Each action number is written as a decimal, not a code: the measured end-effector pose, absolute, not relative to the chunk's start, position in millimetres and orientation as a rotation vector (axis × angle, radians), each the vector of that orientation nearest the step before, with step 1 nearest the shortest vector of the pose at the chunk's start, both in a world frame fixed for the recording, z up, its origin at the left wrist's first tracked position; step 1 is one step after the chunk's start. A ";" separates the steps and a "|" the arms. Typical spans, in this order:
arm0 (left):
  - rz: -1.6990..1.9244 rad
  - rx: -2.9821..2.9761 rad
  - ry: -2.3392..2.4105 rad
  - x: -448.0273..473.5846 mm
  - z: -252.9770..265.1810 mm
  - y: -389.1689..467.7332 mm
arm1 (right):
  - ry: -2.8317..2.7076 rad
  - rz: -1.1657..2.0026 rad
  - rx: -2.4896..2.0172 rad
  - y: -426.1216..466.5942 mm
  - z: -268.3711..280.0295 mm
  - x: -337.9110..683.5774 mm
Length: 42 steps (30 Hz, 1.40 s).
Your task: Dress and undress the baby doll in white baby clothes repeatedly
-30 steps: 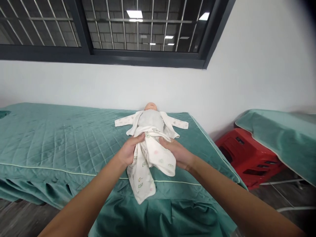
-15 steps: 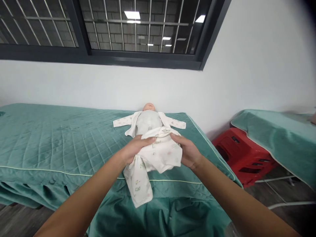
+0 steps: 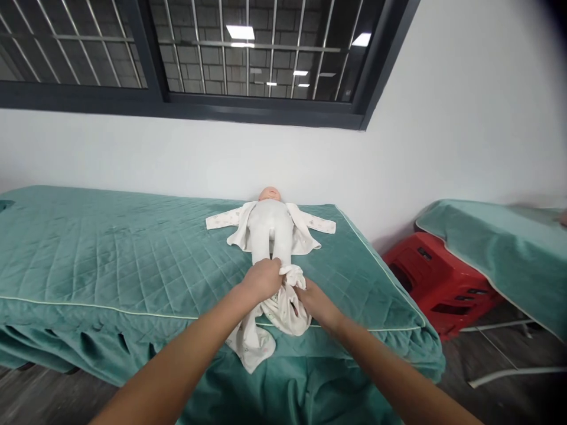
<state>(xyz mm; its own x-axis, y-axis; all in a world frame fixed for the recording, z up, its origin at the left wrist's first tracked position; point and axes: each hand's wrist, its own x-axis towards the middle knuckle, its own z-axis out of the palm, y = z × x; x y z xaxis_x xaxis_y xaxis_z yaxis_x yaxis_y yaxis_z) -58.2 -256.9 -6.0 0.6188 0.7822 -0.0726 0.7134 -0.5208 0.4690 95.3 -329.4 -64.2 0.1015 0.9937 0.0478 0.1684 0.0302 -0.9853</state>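
A baby doll (image 3: pixel 271 223) lies on its back on the green bed cover (image 3: pixel 146 254), head toward the wall and legs toward me. Its white printed jacket (image 3: pixel 305 241) is spread open, with the sleeves stretched out to both sides. At the doll's feet I hold small white printed pants (image 3: pixel 287 316), bunched up, one leg hanging over the bed's edge. My left hand (image 3: pixel 264 278) is closed on the cloth by the doll's feet. My right hand (image 3: pixel 318 302) grips the bunched fabric from the right, its fingertips hidden in the folds. The doll's feet are hidden too.
A barred window (image 3: pixel 257 53) is set in the white wall (image 3: pixel 199 153) behind the bed. To the right are red plastic stools (image 3: pixel 443 283) and another bed with a green cover (image 3: pixel 496 236). Part of a person shows at the right edge.
The pants, held spread over the doll's lower body before, are now gathered and lower, at its feet. Both hands have come nearer to me and closer together, uncovering the doll's legs.
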 end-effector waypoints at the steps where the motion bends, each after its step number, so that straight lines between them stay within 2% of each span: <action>1: 0.176 2.403 1.188 -56.4 -5.6 -258.0 | -1.310 0.993 -1.351 -327.2 -65.6 94.4; 11: 0.123 2.388 1.125 -61.4 3.1 -261.4 | -1.404 0.961 -1.360 -328.5 -81.3 97.4; 19: 0.273 2.132 1.112 -69.9 1.5 -262.9 | -1.295 1.190 -1.375 -336.3 -71.1 97.9; 26: 0.410 1.794 1.034 -80.6 7.0 -258.4 | -1.183 1.017 -1.411 -335.6 -67.6 101.1; 30: 0.385 1.410 0.782 -92.0 5.4 -245.7 | -0.953 1.003 -1.352 -327.6 -81.6 108.1; 35: 0.422 1.029 0.532 -92.2 -3.7 -223.5 | -0.920 0.859 -1.311 -308.5 -82.0 107.5; 42: 0.538 1.206 0.650 -70.7 7.9 -203.9 | -0.976 0.772 -1.267 -283.6 -80.1 112.2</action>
